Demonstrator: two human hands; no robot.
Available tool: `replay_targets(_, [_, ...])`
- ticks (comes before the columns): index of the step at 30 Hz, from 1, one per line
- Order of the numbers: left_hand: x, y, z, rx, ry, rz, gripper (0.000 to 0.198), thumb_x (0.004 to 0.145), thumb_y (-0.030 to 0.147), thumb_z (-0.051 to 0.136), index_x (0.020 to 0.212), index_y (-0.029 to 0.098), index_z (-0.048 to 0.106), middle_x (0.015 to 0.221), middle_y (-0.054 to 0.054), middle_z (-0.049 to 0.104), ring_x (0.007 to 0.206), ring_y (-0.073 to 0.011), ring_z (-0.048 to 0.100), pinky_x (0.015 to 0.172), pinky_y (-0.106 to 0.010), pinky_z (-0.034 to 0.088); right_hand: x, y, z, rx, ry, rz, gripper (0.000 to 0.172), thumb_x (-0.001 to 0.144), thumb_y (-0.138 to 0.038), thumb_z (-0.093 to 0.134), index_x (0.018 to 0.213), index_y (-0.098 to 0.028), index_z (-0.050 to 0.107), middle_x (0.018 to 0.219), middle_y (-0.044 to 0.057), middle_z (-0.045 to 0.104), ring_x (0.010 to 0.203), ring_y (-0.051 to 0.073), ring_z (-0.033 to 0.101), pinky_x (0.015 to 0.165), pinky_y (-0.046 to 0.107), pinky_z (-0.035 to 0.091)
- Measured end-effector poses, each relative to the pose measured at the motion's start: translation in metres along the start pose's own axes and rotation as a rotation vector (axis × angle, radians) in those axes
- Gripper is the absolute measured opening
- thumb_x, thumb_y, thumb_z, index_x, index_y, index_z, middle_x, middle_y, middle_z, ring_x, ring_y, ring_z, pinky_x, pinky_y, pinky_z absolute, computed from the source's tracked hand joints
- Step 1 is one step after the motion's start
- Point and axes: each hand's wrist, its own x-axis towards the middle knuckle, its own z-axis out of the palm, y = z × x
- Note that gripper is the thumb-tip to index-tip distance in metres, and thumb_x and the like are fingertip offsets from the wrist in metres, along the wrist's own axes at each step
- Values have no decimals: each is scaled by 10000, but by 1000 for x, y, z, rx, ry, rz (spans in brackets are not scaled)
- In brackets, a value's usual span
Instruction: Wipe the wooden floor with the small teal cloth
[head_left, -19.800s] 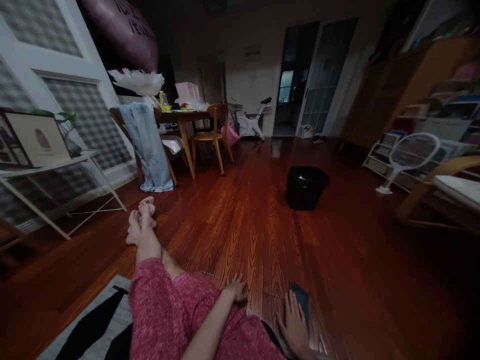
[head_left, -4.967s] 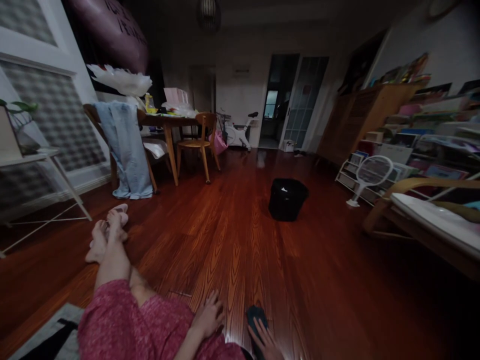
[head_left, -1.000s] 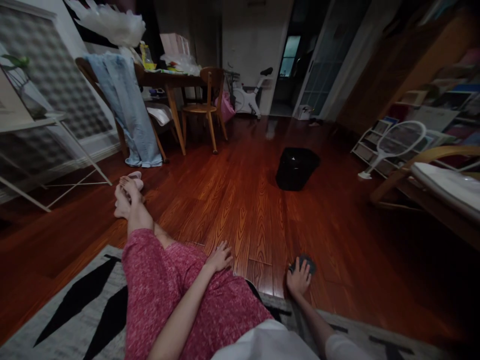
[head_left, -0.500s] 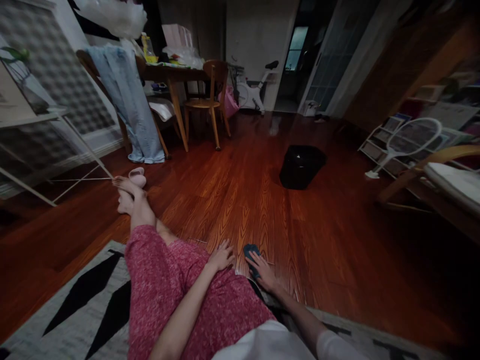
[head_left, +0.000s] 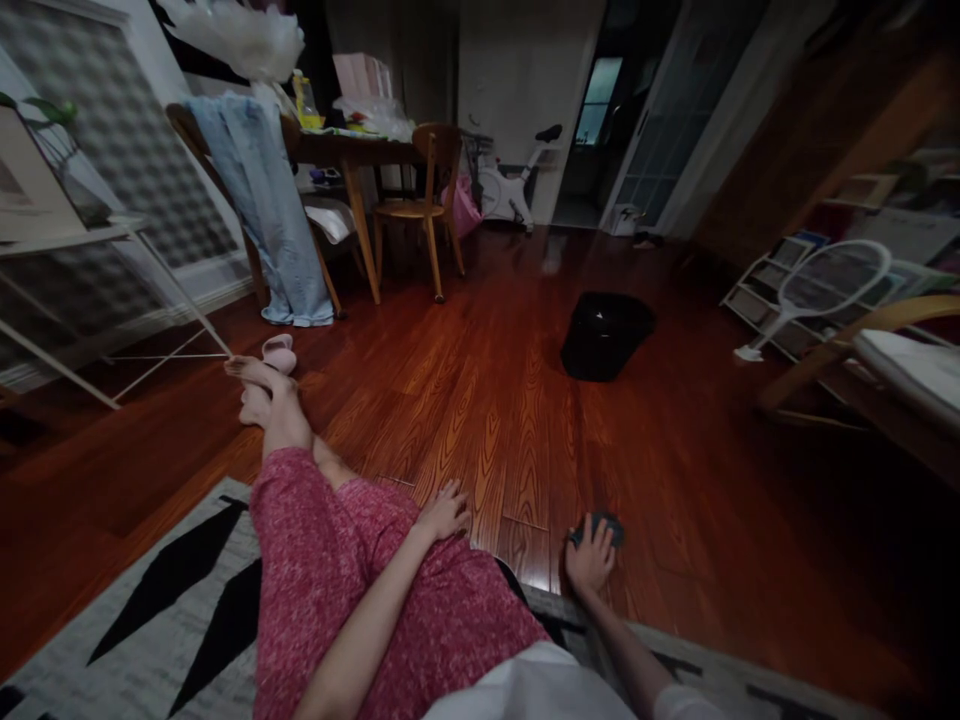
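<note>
My right hand (head_left: 591, 557) presses a small dark blue-grey cloth (head_left: 609, 530) against the wooden floor (head_left: 480, 420), just beyond the rug's edge. Its fingers spread over the cloth, and the palm hides part of it. My left hand (head_left: 444, 512) rests on the pink-red trousers (head_left: 442, 620) at my thigh, fingers stretched out and holding nothing. My bare legs (head_left: 289, 415) extend to the left with the feet crossed.
A black bin (head_left: 606, 338) stands on the floor ahead. Pink slippers (head_left: 279, 354) lie by my feet, near a white-legged stand (head_left: 176, 285). Chairs (head_left: 431, 210) and a table are at the back left. A patterned rug (head_left: 202, 560) lies under me; a racket (head_left: 832, 285) leans at the right.
My right hand has slid to the right across the floor, and the cloth has moved along under it. The left hand stays on the thigh.
</note>
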Motion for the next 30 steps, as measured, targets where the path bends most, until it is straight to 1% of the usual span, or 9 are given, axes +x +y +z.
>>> replay_targets(3, [0,-1,2,-8,4,-2,595,972,463,433,1513,218,413,1672,-97,158,1542,-276,110,1233,-506,175,-23,-45,13,15,-143,-255,741,906,-278,398,1610,-219,174,1685,87,126,1545,304,82,1195,582,182])
replay_targets(7, [-1,-2,4,-9,28,18,588,977,484,409,1504,224,430,1669,-91,178,1539,-275,131,1233,-498,183,-43,-98,30,-14,-356,-606,748,886,-301,517,1588,-293,258,1669,53,209,1536,276,158,1203,515,222])
replay_targets(12, [-2,2,3,-9,15,0,581,973,438,419,1492,177,445,1664,-124,183,1538,-284,133,1232,-503,196,-27,-125,30,13,-522,-838,692,903,-292,517,1564,-333,313,1656,34,257,1524,223,210,1205,445,250])
replay_targets(15, [-4,4,1,-20,10,-8,574,965,436,433,1482,188,457,1664,-118,183,1537,-288,139,1234,-512,192,2,-106,18,54,-515,-819,630,927,-236,418,1547,-333,355,1643,19,299,1516,197,233,1207,446,252])
replay_targets(20, [-7,4,-3,-38,-3,-24,591,951,458,437,1489,213,451,1672,-95,168,1538,-285,137,1240,-503,188,44,-22,4,-2,-228,-385,695,843,-182,363,1537,-204,393,1621,93,340,1513,253,246,1184,502,286])
replay_targets(22, [-7,4,1,-44,-3,-24,574,941,459,436,1464,229,482,1674,-79,168,1538,-282,139,1238,-498,202,50,16,8,2,-96,-270,719,844,-241,353,1562,-211,340,1625,88,331,1516,275,233,1172,535,298])
replay_targets(25, [0,1,13,-73,9,-26,557,908,519,436,1389,267,559,1673,-60,181,1528,-297,172,1229,-511,225,51,56,30,25,72,-221,765,828,-331,326,1586,-242,283,1630,84,316,1505,319,256,1131,591,337])
replay_targets(28, [12,-9,17,-99,58,11,635,839,662,423,1400,384,531,1666,-18,218,1510,-326,214,1181,-567,288,48,63,57,57,185,-172,801,807,-388,317,1596,-268,250,1615,89,346,1485,344,295,1096,620,370])
replay_targets(30, [13,-24,1,-94,87,34,681,784,739,406,1416,494,470,1654,40,255,1503,-330,218,1137,-585,328,45,53,67,67,248,-104,824,795,-423,325,1602,-289,222,1599,98,374,1474,363,312,1080,652,371])
